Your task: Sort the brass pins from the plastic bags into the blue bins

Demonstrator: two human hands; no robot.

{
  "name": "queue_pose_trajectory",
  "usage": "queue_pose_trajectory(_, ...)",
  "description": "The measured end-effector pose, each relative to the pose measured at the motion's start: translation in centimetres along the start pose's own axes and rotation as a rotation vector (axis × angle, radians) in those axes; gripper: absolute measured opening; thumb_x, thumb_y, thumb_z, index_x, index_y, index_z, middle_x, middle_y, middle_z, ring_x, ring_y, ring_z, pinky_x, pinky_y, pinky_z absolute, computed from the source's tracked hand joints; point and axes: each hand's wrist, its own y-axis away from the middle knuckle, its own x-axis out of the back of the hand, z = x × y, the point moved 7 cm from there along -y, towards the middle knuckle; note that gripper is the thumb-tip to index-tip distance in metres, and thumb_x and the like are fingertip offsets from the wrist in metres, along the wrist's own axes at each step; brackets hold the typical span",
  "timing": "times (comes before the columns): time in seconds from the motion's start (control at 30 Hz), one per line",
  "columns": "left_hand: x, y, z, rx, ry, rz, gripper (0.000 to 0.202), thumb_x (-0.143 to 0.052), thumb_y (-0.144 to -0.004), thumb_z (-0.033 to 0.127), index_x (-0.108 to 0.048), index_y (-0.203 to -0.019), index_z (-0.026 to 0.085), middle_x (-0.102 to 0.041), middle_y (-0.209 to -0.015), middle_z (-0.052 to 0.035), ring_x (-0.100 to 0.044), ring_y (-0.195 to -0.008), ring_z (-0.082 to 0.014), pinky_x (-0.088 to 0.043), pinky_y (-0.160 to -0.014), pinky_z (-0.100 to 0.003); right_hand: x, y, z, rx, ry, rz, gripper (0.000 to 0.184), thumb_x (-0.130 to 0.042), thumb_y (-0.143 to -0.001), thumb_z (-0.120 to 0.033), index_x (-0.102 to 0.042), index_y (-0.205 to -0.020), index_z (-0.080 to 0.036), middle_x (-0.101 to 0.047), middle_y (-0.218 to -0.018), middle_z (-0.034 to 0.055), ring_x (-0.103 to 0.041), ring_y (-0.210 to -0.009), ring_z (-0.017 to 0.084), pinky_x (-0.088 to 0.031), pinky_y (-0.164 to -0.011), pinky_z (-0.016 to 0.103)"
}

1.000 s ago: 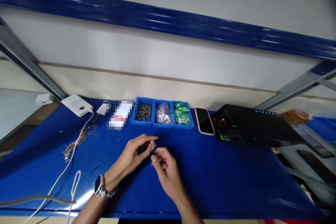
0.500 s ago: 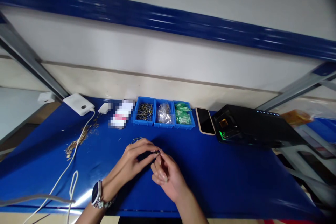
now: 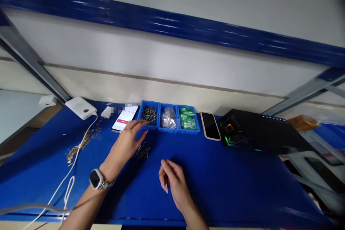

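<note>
My left hand [image 3: 126,144], with a watch on the wrist, reaches forward over the blue mat [image 3: 81,172]. Its fingers are stretched out, close to the left blue bin [image 3: 149,115] of small metal pins and a phone [image 3: 124,118] with a lit screen. A small heap of loose pins [image 3: 142,151] lies on the mat just right of that hand. My right hand [image 3: 171,180] hovers nearer to me, fingers loosely curled; nothing visible in them. Two more blue bins hold clear bagged parts [image 3: 168,117] and green parts [image 3: 187,118].
A white power bank [image 3: 80,107] with a white cable [image 3: 67,176] sits at the back left, beside scattered tan scraps [image 3: 78,147]. A dark phone [image 3: 210,125] and a black device [image 3: 258,133] with a green light lie to the right.
My hands were together pinching small pins; they have parted. The left hand moved forward toward the pin bin, leaving pins on the mat. The right hand drew back slightly.
</note>
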Motion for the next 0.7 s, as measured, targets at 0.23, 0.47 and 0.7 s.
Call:
queue_pose_trajectory(0.23, -3.6, 5.1, -0.2, -0.010, -0.119, -0.408, 0.020, -0.070, -0.083, 0.019, -0.067, -0.103, 0.022, -0.061, -0.105, -0.0063, -0.058, -0.095, -0.0262, -0.049, -0.081, -0.041, -0.3, 0.1, -0.1, 0.011, 0.106, -0.044, 0.045, -0.056, -0.093, -0.054, -0.053, -0.067, -0.018, -0.047, -0.044, -0.0063, -0.032, -0.035, 0.005, -0.024, -0.037, 0.020)
queue_pose_trajectory(0.47, -4.4, 4.4, 0.3, -0.086, -0.057, -0.435, 0.007, -0.060, -0.093, 0.018, -0.066, -0.090, 0.019, -0.062, -0.094, -0.0036, -0.058, -0.087, -0.0205, -0.047, -0.079, -0.034, -0.3, 0.2, -0.1, 0.033, 0.124, -0.040, 0.046, -0.055, -0.093, -0.055, -0.052, -0.067, -0.018, -0.047, -0.044, -0.0062, -0.033, -0.035, 0.005, -0.026, -0.037, 0.019)
queue_pose_trajectory(0.7, -4.2, 5.3, 0.4, -0.053, 0.054, -0.337, 0.014, -0.050, -0.100, 0.025, -0.063, -0.101, 0.020, -0.064, -0.100, -0.0043, -0.061, -0.090, -0.0193, -0.050, -0.081, -0.033, 0.4, -0.3, -0.7, 0.099, 0.211, 0.029, 0.035, -0.059, -0.092, -0.050, -0.054, -0.078, -0.018, -0.050, -0.054, -0.0057, -0.037, -0.040, 0.006, -0.026, -0.039, 0.019)
